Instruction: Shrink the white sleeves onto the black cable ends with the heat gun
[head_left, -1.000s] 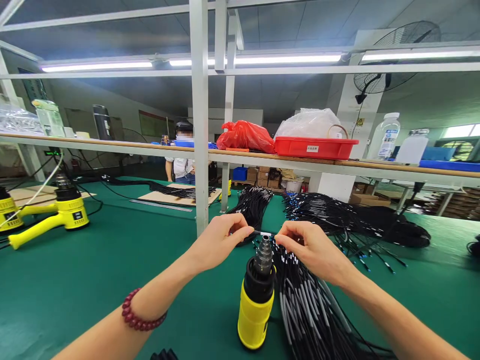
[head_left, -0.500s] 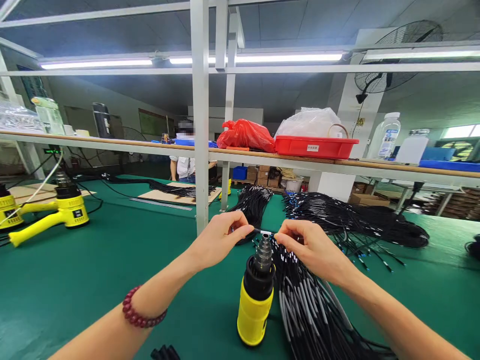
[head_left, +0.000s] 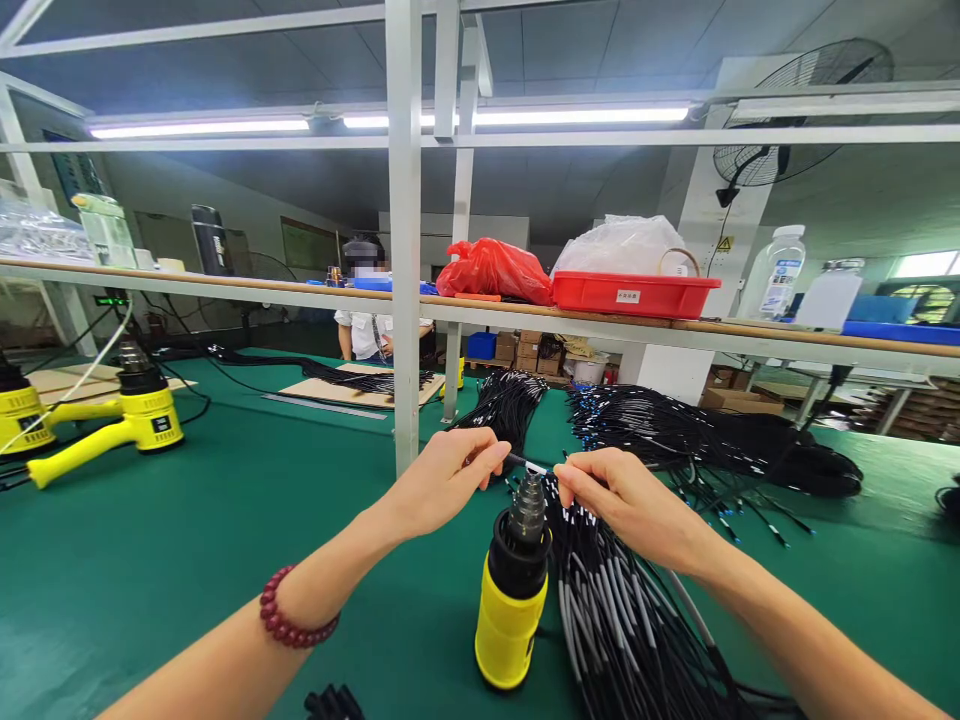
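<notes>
Between my two hands a black cable with a white sleeve on it is stretched just above the nozzle of an upright yellow heat gun. My left hand pinches the cable's left part between thumb and fingers. On the other side my right hand pinches it close to the white sleeve. Beneath my right hand lies a bundle of black and grey cables, many with white marks near their ends. Whether the sleeve touches the nozzle I cannot tell.
More cable bundles lie behind and to the right. Yellow heat guns rest at the left. A white post and a shelf with a red tray stand ahead. Short black tubes lie at the front. Another person is beyond the shelf.
The cable has tilted, its right end now lower than its left. My right hand has shifted slightly right and down. Both hands keep their pinch.
</notes>
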